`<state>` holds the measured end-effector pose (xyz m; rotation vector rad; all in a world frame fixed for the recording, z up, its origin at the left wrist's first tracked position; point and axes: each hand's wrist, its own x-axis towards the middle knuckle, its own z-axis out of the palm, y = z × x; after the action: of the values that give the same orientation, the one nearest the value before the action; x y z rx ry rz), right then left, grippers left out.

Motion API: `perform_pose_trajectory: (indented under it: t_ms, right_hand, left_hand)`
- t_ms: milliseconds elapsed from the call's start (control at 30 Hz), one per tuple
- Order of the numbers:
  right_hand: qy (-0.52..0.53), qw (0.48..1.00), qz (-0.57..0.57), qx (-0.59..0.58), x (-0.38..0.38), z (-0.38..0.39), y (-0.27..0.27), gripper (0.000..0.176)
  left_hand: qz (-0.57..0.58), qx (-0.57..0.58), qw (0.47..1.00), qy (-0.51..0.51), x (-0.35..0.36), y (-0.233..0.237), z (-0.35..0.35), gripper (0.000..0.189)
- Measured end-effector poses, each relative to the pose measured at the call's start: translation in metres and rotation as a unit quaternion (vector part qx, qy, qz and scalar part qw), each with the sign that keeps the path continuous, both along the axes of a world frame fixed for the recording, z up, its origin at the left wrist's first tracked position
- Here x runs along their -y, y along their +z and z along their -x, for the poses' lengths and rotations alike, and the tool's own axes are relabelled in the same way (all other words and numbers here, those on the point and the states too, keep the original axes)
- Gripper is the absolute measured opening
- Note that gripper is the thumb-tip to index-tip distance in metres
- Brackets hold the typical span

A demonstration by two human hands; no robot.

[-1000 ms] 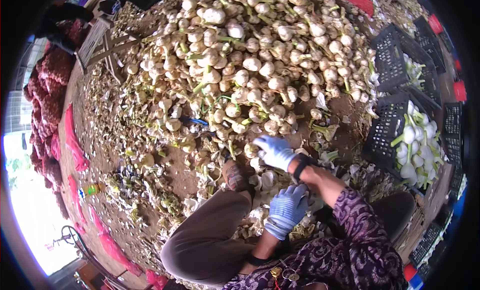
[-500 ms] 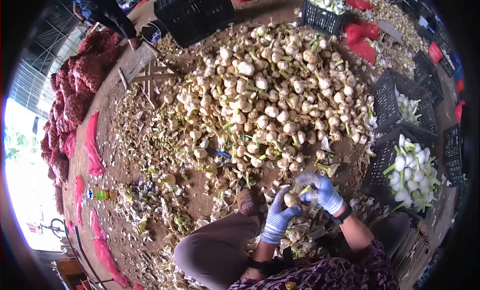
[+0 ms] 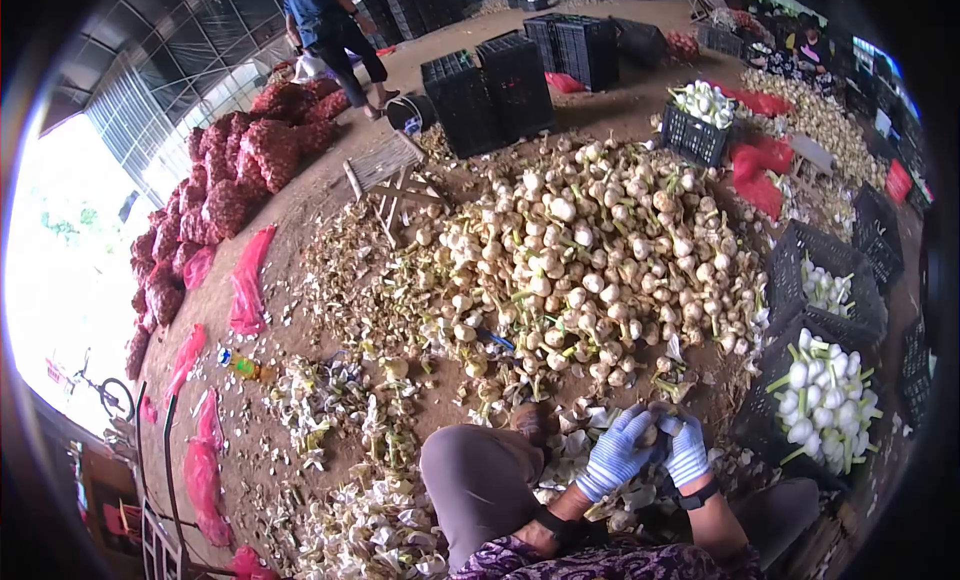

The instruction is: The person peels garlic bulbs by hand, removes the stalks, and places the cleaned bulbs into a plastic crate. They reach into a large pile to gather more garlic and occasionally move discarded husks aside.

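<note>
Near the garlic pile (image 3: pixel 610 275), our left hand (image 3: pixel 616 456) curls fingers round 1 bulb (image 3: pixel 649 436) — what our right hand (image 3: pixel 685 448) grips, we cannot tell.

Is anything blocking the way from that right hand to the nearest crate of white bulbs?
Nothing tall shows between the right hand and the crate; only low scraps lie on the ground there. The crate's own side wall faces the hand, but the white bulbs inside show through its open top.
</note>
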<state>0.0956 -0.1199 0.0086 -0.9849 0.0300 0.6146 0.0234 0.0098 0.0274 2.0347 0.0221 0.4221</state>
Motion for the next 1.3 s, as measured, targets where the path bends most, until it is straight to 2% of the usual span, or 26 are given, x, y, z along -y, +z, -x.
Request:
perform_pose_trajectory:
  t_ms: [67, 167, 200, 233, 267, 333, 367, 433, 467, 533, 567, 600, 667, 733, 767, 833, 867, 900, 933, 1000, 1067, 1100, 1133, 1200, 1233, 1300]
  right_hand:
    - [-0.019, 1.000, 0.000, -0.008, 0.009, 0.002, -0.006, 0.026]
    - [0.008, 0.999, -0.039, -0.035, 0.013, 0.005, 0.003, 0.030]
    - [0.003, 1.000, -0.012, 0.019, 0.012, 0.008, 0.016, 0.032]
    - [-0.002, 0.997, 0.014, 0.073, 0.012, 0.009, 0.027, 0.034]
    - [-0.001, 0.997, 0.014, 0.075, 0.011, 0.010, 0.037, 0.034]
    - [0.017, 0.948, 0.181, 0.262, 0.010, 0.011, 0.052, 0.040]
    - [0.014, 0.911, 0.225, 0.347, 0.010, 0.010, 0.057, 0.042]
    - [0.030, 0.917, 0.225, 0.328, 0.010, 0.012, 0.077, 0.042]
    - [0.043, 0.924, 0.227, 0.306, 0.009, 0.013, 0.083, 0.042]
    - [0.036, 0.946, 0.187, 0.262, 0.012, 0.007, 0.062, 0.042]
    - [0.029, 0.972, 0.136, 0.190, 0.013, 0.007, 0.056, 0.042]
    - [0.021, 0.990, 0.084, 0.115, 0.014, 0.007, 0.053, 0.041]
    - [-0.001, 0.996, 0.053, 0.066, 0.015, 0.008, 0.048, 0.040]
    - [0.050, 0.996, -0.041, -0.058, 0.024, 0.004, 0.036, 0.036]
    - [0.050, 0.996, -0.041, -0.058, 0.027, 0.005, 0.033, 0.036]
    - [0.058, 0.996, 0.061, 0.029, 0.028, 0.006, 0.034, 0.032]
    - [0.059, 0.996, 0.061, 0.030, 0.028, 0.006, 0.038, 0.032]
    - [0.054, 0.971, 0.176, 0.155, 0.028, 0.008, 0.044, 0.030]
    - [0.046, 0.917, 0.285, 0.275, 0.027, 0.009, 0.049, 0.029]
    - [0.037, 0.916, 0.271, 0.293, 0.027, 0.012, 0.057, 0.031]
    - [0.059, 0.962, 0.187, 0.191, 0.025, 0.011, 0.067, 0.032]
    - [0.058, 0.962, 0.171, 0.207, 0.027, 0.009, 0.061, 0.034]
    - [0.058, 0.962, 0.171, 0.207, 0.027, 0.009, 0.056, 0.034]
    - [0.016, 0.973, 0.153, 0.170, 0.027, 0.009, 0.050, 0.034]
    - [0.017, 0.973, 0.154, 0.170, 0.028, 0.010, 0.051, 0.034]
    - [0.049, 0.985, 0.108, 0.127, 0.031, 0.009, 0.058, 0.032]
  left_hand:
    - [-0.041, -0.006, 0.999, -0.012, 0.004, 0.002, 0.002, 0.055]
    - [-0.125, 0.055, 0.991, -0.003, 0.006, 0.011, 0.005, 0.051]
    - [0.064, -0.041, 0.997, -0.016, 0.006, 0.020, 0.009, 0.050]
    - [0.251, -0.135, 0.958, -0.029, 0.006, 0.025, 0.011, 0.049]
    - [0.497, -0.134, 0.855, -0.061, 0.003, 0.006, 0.010, 0.047]
    - [0.674, -0.172, 0.716, -0.054, -0.006, 0.025, 0.010, 0.051]
    - [0.674, -0.169, 0.717, -0.052, -0.007, 0.019, 0.009, 0.051]
    - [0.721, -0.138, 0.670, -0.110, -0.006, 0.005, 0.004, 0.052]
    - [0.721, -0.135, 0.671, -0.110, -0.003, -0.001, 0.003, 0.052]
    - [0.638, -0.104, 0.755, -0.110, -0.002, 0.008, 0.001, 0.053]
    - [0.552, -0.134, 0.819, -0.088, 0.000, 0.018, 0.004, 0.060]
    - [0.552, -0.132, 0.818, -0.087, 0.001, 0.017, 0.003, 0.060]
    - [0.349, -0.115, 0.928, -0.059, 0.004, 0.014, 0.002, 0.062]
    - [0.396, -0.121, 0.908, -0.059, 0.004, 0.021, 0.003, 0.059]
    - [0.442, -0.127, 0.886, -0.058, 0.004, 0.025, 0.004, 0.057]
    - [0.487, -0.130, 0.862, -0.058, 0.004, 0.027, 0.004, 0.054]
    - [0.584, -0.138, 0.799, -0.043, 0.005, 0.024, 0.004, 0.052]
    - [0.673, -0.144, 0.725, -0.026, 0.006, 0.022, 0.003, 0.050]
    - [0.673, -0.142, 0.725, -0.027, 0.006, 0.019, 0.002, 0.050]
    - [0.704, -0.131, 0.695, -0.065, 0.005, 0.018, 0.000, 0.049]
    - [0.708, -0.137, 0.689, -0.068, 0.004, 0.023, -0.002, 0.050]
    - [0.714, -0.144, 0.682, -0.072, 0.004, 0.029, -0.002, 0.051]
    - [0.714, -0.145, 0.682, -0.072, 0.004, 0.036, -0.001, 0.051]
    - [0.553, -0.156, 0.814, -0.082, 0.006, 0.047, 0.003, 0.052]
    - [0.407, -0.095, 0.907, -0.053, 0.012, 0.037, 0.006, 0.054]
    - [0.428, -0.086, 0.898, -0.057, 0.013, 0.034, 0.007, 0.051]
